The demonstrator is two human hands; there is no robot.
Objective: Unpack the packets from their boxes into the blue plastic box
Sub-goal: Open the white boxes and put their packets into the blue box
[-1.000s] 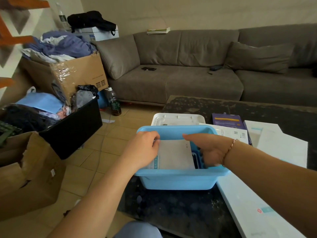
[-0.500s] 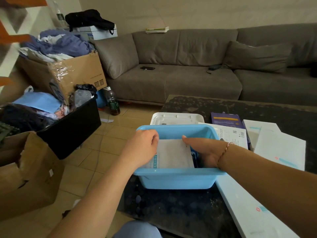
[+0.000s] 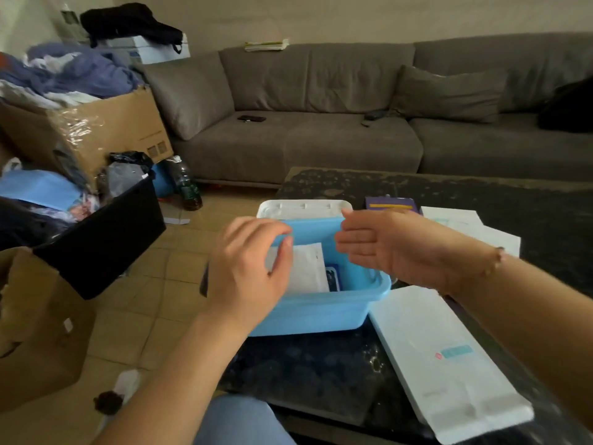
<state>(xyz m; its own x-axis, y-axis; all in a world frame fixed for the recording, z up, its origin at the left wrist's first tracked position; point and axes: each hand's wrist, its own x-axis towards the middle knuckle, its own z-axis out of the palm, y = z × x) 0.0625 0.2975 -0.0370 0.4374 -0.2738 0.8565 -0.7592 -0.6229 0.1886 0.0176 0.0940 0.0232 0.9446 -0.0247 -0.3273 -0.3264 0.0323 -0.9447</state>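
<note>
The blue plastic box stands on the dark table's near left corner. White packets stand upright inside it, with a dark blue packet beside them. My left hand hovers over the box's left side, fingers loosely curled, holding nothing. Above the box's right rim is my right hand, flat with straight fingers and empty. A long white carton lies flat on the table right of the box. A purple box and more white packaging lie behind my right arm.
A white lid lies behind the blue box. The dark table has its edge at my knees. On the tiled floor to the left are a black bin, cardboard boxes and a bottle. A grey sofa runs behind.
Both hands have lifted out of the blue box and let go of the white packets, which stay inside. The view has tilted down slightly.
</note>
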